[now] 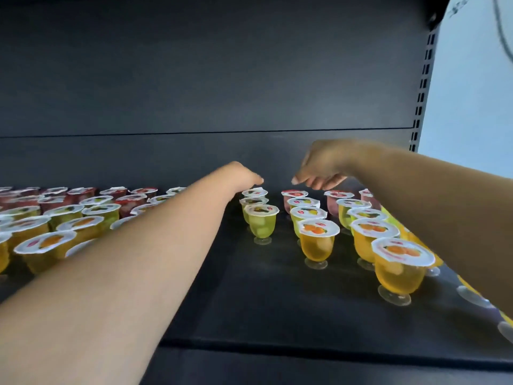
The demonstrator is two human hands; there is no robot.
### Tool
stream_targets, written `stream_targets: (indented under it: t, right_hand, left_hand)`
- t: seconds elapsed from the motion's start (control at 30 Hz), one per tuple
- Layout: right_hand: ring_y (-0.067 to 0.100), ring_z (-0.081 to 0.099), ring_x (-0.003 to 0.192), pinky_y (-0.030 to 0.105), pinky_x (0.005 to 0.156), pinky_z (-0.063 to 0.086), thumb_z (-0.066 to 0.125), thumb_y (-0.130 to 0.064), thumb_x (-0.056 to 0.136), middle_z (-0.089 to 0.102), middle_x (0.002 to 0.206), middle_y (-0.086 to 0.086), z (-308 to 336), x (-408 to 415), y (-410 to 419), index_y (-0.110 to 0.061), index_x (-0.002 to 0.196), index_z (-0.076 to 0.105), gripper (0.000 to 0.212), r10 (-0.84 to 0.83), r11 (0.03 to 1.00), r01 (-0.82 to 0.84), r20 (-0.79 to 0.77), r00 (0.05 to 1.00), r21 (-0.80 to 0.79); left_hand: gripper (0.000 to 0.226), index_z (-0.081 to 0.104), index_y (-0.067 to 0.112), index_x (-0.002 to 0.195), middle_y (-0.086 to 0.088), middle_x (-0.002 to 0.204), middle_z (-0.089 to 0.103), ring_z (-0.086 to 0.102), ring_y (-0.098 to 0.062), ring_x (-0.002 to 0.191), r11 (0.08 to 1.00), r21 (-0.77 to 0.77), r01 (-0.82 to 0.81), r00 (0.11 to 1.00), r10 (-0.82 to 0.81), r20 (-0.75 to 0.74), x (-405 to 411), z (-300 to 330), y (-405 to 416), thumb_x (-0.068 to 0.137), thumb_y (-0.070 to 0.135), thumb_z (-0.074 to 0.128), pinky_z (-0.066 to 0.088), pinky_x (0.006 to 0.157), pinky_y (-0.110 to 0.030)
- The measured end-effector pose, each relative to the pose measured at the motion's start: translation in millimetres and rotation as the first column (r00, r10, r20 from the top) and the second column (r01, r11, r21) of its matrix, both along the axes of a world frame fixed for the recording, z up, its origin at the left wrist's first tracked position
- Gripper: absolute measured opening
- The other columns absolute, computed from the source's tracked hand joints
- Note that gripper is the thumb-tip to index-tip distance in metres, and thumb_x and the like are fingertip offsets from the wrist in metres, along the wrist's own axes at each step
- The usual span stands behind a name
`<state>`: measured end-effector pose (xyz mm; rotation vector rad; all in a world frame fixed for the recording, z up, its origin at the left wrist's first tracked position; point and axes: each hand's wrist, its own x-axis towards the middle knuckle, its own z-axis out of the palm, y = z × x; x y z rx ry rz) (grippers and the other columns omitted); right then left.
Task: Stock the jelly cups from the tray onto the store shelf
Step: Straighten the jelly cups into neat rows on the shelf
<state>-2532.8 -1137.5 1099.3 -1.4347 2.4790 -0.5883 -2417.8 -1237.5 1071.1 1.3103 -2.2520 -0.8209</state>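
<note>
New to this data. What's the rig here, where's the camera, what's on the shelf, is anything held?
No robot: a person works bare-handed, filmed by one wide-angle camera worn on the head, looking forward and down. The dark metal store shelf carries rows of clear footed plastic jelly cups with white foil lids, in green, orange and red. The left hand reaches to the back of a green row; its fingers are hidden. The right hand hovers above the red cups at the back, fingers relaxed, holding nothing visible. No tray shows.

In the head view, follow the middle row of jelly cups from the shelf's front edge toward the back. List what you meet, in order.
Orange cup → yellow cup → second yellow cup → red cup → right hand hovering above the back of the row.
</note>
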Motion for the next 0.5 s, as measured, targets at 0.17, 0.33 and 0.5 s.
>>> stream_targets:
  t: [0.17,0.33,0.5]
  right_hand:
    - [0.016,0.059,0.085,0.027,0.077,0.05,0.061,-0.026,0.089,0.062,0.095,0.004,-1.6,-16.5,-45.9,-0.005,0.109,0.062,0.029,0.117,0.989,-0.095,-0.217,0.969,0.112]
    - [0.014,0.058,0.102,0.019,0.08,0.042,0.063,-0.015,0.087,0.056,0.128,0.0,3.7,-28.1,-78.4,-0.016,0.128,0.053,0.042,0.366,0.927,-0.294,-0.397,0.841,0.233]
    - [0.018,0.038,0.132,0.028,0.099,0.033,0.065,-0.009,0.083,0.039,0.145,-0.002,-11.2,-21.6,-112.8,-0.027,0.141,0.035,0.068,0.612,0.784,-0.431,-0.443,0.655,0.446]
  left_hand:
    - [0.059,0.047,0.005,0.125,-0.011,0.107,0.056,0.058,-0.026,0.101,0.986,-0.121,0.113,0.941,-0.067,0.333,-5.5,23.9,-11.0,0.087,0.05,0.054,0.049,0.094,-0.036]
    - [0.055,0.056,0.012,0.085,-0.003,0.076,0.056,0.057,-0.018,0.071,0.957,-0.169,0.234,0.843,-0.113,0.526,-1.0,14.2,6.9,0.078,0.066,0.052,0.047,0.067,-0.028]
    - [0.067,0.049,0.019,0.122,0.001,0.112,0.057,0.054,-0.017,0.098,0.924,-0.285,0.254,0.831,-0.057,0.554,4.5,-5.8,16.3,0.076,0.066,0.054,0.043,0.075,-0.028]
